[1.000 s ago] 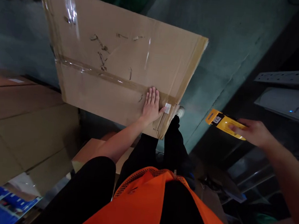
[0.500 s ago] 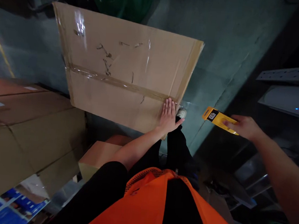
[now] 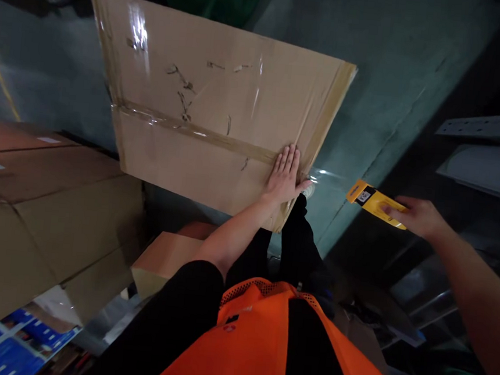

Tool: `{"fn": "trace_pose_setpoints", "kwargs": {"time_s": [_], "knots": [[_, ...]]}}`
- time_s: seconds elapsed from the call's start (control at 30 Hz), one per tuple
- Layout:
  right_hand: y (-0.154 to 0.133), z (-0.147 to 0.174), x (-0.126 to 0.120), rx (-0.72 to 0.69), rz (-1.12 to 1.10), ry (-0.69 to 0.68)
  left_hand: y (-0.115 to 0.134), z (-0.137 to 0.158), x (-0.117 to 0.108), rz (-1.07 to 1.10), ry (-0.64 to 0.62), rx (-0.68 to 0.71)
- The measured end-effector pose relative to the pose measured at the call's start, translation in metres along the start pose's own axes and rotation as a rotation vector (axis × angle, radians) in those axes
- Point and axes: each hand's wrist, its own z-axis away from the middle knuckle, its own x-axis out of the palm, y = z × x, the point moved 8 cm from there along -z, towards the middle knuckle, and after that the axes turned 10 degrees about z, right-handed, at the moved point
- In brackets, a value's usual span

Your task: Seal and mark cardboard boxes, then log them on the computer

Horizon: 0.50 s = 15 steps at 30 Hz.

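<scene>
A large, flat cardboard box (image 3: 182, 158), with clear and brown tape along its edges and across its face, stands before me. My left hand (image 3: 283, 176) lies flat on its face near the right edge, fingers stretched and thumb out at the side. Off to the right, my right hand (image 3: 420, 217) grips a flat yellow packet (image 3: 377, 204) with a black band and a small white label. Thumb and fingers close on the packet's near end; what it contains I cannot make out. Dark scuffs and torn spots mark the box face.
Stacked cartons (image 3: 55, 217) line the left side, with a smaller carton (image 3: 167, 256) beside my legs. Blue printed boxes (image 3: 13, 342) lie at lower left. A perforated metal beam (image 3: 487, 123) and a white device (image 3: 492, 171) with a blue light stand at right.
The large box has shifted slightly, its right edge further right and covering more of my shoe. My left hand has moved up and right with it. The right hand still holds the packet.
</scene>
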Motion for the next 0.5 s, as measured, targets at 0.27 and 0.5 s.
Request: {"fn": "trace_pose_setpoints", "kwargs": {"time_s": [0.27, 0.5], "knots": [[0.022, -0.016, 0.005, 0.033, -0.015, 0.064, -0.175, 0.067, -0.146, -0.096, 0.178, -0.322], [0.018, -0.030, 0.032, 0.007, -0.006, 0.014, -0.155, 0.046, -0.142, -0.128, 0.219, -0.362]]}}
